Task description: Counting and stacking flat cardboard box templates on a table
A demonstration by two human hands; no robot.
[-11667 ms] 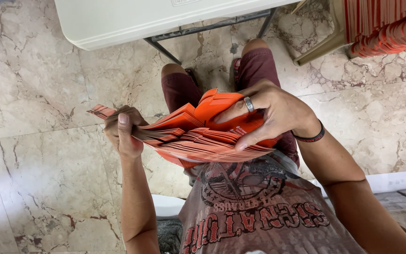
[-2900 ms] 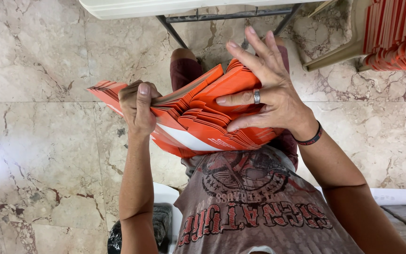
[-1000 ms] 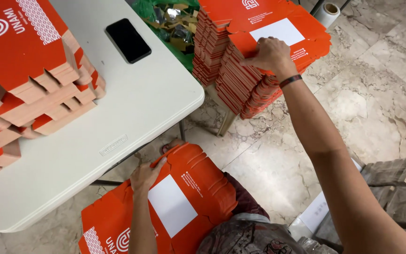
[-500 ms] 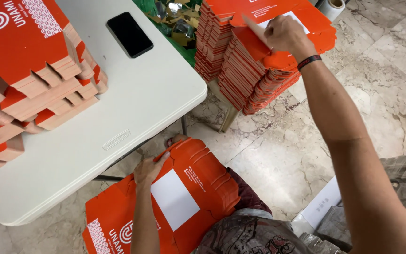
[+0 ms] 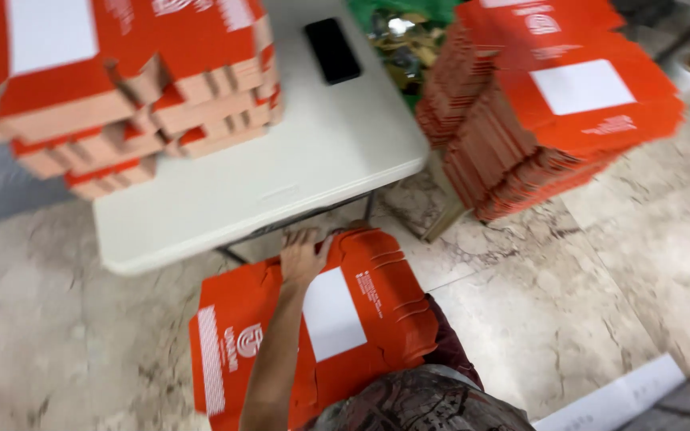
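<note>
The left hand [image 5: 303, 257] lies flat on the orange flat carton [image 5: 313, 319] across the lap, gripping nothing. The right hand has left the flat-carton stack [image 5: 557, 120] and is out of view. Folded boxes [image 5: 121, 80] and a phone [image 5: 332, 50] sit on the white table [image 5: 281, 183].

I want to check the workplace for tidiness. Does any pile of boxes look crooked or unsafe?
Yes. The pile of flat orange boxes right of the table leans, its layers sliding sideways. The folded boxes on the table also sit unevenly.
</note>
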